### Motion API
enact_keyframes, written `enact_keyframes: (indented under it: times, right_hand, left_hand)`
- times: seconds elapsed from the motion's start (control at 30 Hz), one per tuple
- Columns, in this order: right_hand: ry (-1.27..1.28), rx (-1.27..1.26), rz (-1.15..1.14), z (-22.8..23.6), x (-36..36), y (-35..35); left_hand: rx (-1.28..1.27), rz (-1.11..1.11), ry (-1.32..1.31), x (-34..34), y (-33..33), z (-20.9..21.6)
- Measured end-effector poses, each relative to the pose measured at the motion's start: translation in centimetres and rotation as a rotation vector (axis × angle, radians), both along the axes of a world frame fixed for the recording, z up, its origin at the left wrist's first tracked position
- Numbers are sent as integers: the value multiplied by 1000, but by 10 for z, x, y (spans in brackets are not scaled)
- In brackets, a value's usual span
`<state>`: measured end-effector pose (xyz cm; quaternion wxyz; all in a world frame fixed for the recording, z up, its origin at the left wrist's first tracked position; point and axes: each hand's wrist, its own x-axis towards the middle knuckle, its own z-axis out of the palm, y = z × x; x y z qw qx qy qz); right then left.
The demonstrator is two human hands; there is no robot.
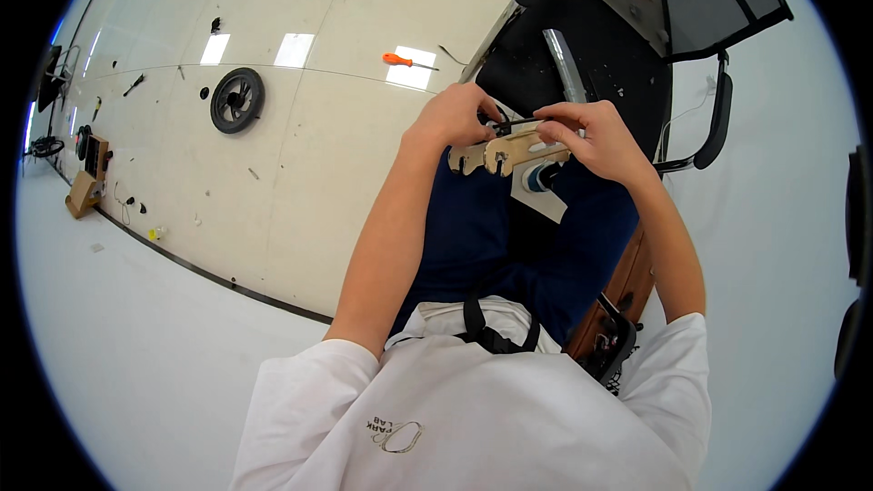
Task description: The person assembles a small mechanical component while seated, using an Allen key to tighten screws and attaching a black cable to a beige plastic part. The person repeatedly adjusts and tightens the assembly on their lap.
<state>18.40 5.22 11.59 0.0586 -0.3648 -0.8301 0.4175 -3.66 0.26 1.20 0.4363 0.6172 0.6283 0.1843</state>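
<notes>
Above my lap is a beige fork-shaped part (pixel 523 147) with two rounded, slotted ends, lying across my thighs in dark blue trousers. Over it runs a thin black strip (pixel 520 122); its exact kind is too small to tell. My left hand (pixel 452 115) is closed at the strip's left end, just above the slotted ends, fingertips partly hidden. With thumb and fingers, my right hand (pixel 593 136) pinches the strip's right end, close against the far part of the fork.
A black chair (pixel 582 55) stands ahead, a silver tube (pixel 565 66) on its seat. Leftward on the tiled floor lie a black wheel (pixel 237 101), an orange-handled screwdriver (pixel 407 61) and scattered small parts. A cardboard box (pixel 83 194) is far left; a wooden box (pixel 627 286) stands by my right leg.
</notes>
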Motion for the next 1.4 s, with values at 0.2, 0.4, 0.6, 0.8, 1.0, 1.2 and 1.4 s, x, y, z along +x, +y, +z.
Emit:
enact_keyframes:
  times: [0.2, 0.4, 0.6, 0.8, 1.0, 1.2, 1.4]
  right_hand:
    - [68, -349, -258, -16, -7, -1]
    - [559, -1027, -690, -41, 9, 4]
    - [413, -645, -404, -37, 8, -4]
    - [142, 16, -50, -15, -2, -18]
    - [148, 235, 22, -16, -7, -16]
    - [207, -146, -280, -19, -15, -8]
    - [416, -710, -608, -32, -14, -6]
  left_hand:
    - [24, -11, 6, 0, 2, -6]
    - [25, -29, 5, 1, 3, -5]
    - [24, -17, -6, 1, 2, -3]
    - [-6, 3, 17, 1, 0, -1]
    - [-31, 0, 14, 0, 2, -2]
    - [-3, -24, -5, -2, 0, -4]
    - [-10, -61, 11, 0, 1, -2]
